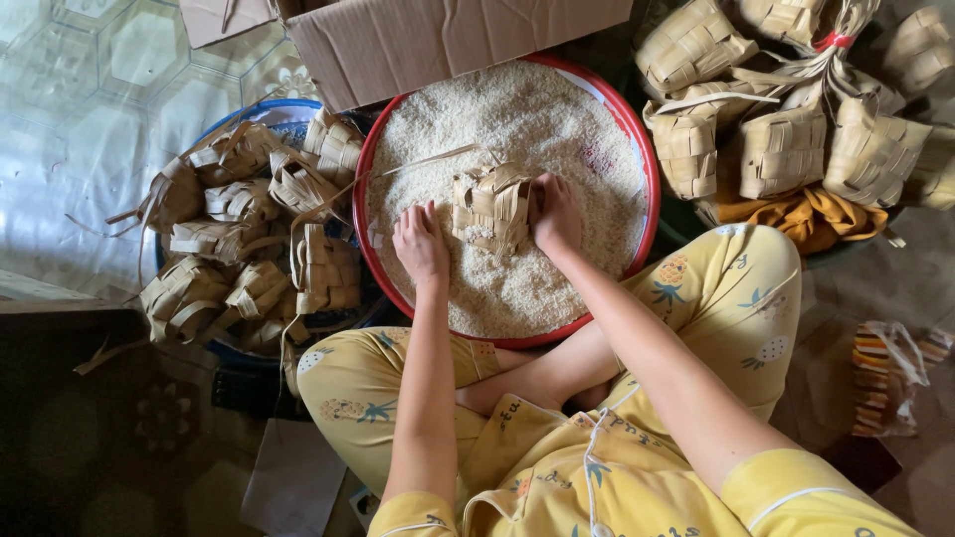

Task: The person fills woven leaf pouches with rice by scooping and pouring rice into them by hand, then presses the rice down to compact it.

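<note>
Two hands work mid-basin: right hand [555, 214] grips the woven leaf pouch [490, 206], cupped left hand [421, 244] scoops rice [517, 129]; filling under way, needing the pouch's opening held wide.

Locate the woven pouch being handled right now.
Head view, centre: the woven leaf pouch sits on the rice in the red-rimmed basin, held by the right hand, with the left hand in the rice beside it.

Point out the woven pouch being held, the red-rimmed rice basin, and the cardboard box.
woven pouch [490, 207], head view, on its plaited front.
rice basin [652, 214], head view, on its red rim.
cardboard box [438, 35], head view, on its flap.
</note>
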